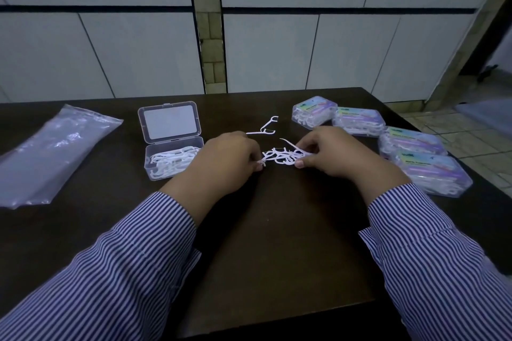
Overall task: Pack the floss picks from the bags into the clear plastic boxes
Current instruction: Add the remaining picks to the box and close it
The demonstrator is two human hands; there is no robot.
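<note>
The picks (282, 157), bunched on the table (266, 230) beside the open box (171, 160), are pinched at either end by the left hand (227, 163) and right hand (332, 152), and should be aligned before being lifted in.

left hand (225, 160), right hand (329, 151); seemingly pinching

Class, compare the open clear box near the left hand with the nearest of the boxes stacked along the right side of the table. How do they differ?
The open box has its lid tipped back; the nearest right-hand box is closed. The open box has a plain, unlabelled lid, while the closed one carries a colourful label. The open box is partly filled with loose floss picks; the closed one looks packed. Both are clear plastic boxes lying on the dark table.
</note>
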